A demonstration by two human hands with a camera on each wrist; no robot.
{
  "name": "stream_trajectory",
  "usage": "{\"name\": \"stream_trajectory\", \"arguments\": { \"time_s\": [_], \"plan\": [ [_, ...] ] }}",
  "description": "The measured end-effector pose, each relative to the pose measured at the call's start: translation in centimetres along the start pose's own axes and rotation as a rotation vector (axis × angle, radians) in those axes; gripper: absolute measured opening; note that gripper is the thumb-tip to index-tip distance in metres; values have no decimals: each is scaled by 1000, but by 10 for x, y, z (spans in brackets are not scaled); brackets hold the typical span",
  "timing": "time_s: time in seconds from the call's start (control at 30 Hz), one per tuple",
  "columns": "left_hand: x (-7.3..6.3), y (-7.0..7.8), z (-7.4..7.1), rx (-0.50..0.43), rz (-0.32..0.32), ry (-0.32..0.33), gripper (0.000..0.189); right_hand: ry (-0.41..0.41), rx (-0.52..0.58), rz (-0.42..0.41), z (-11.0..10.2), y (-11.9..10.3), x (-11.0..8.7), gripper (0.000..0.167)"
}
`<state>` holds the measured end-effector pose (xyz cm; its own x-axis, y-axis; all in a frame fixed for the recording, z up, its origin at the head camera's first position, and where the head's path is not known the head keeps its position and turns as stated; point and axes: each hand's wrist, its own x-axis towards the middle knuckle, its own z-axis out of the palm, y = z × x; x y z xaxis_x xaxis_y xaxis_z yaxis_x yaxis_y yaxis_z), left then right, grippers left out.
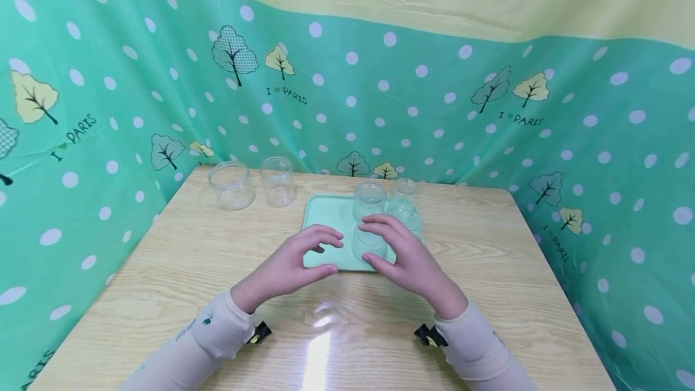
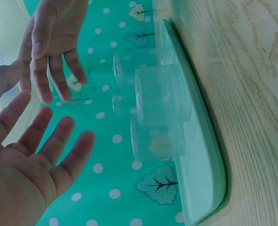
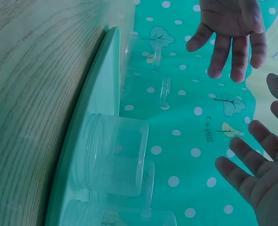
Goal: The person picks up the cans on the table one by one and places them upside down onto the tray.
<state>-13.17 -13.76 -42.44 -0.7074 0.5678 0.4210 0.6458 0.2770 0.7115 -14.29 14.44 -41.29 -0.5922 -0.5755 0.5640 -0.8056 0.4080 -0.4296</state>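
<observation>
- Mint-green tray (image 1: 330,216) on the wood-grain table (image 1: 217,252); my head feed puts the clear jars (image 1: 371,203) on its right side.
- Right wrist cam also gives me two extra jars (image 1: 232,190) standing off the tray's left; left wrist cam misses those.
- Left hand (image 1: 295,258) and right hand (image 1: 402,255) both have fingers spread and slightly bent, palms facing.
- Jars sit below the hands, a gap showing from the wrists.
- Tray jars stand on end, axis vertical, ringed end down; can't tell which end's the mouth.
</observation>
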Motion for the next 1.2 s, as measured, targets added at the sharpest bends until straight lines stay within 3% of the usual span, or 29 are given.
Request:
{"name": "stream_trajectory", "arguments": {
  "time_s": [0.53,1.2],
  "plan": [
    [-1,0,-7,32,-7,39,37,-44,7,41,-1,2,1,57],
    [3,-2,-28,115,-68,42,39,-153,-16,61,-4,-5,-1,41]
  ]
}}
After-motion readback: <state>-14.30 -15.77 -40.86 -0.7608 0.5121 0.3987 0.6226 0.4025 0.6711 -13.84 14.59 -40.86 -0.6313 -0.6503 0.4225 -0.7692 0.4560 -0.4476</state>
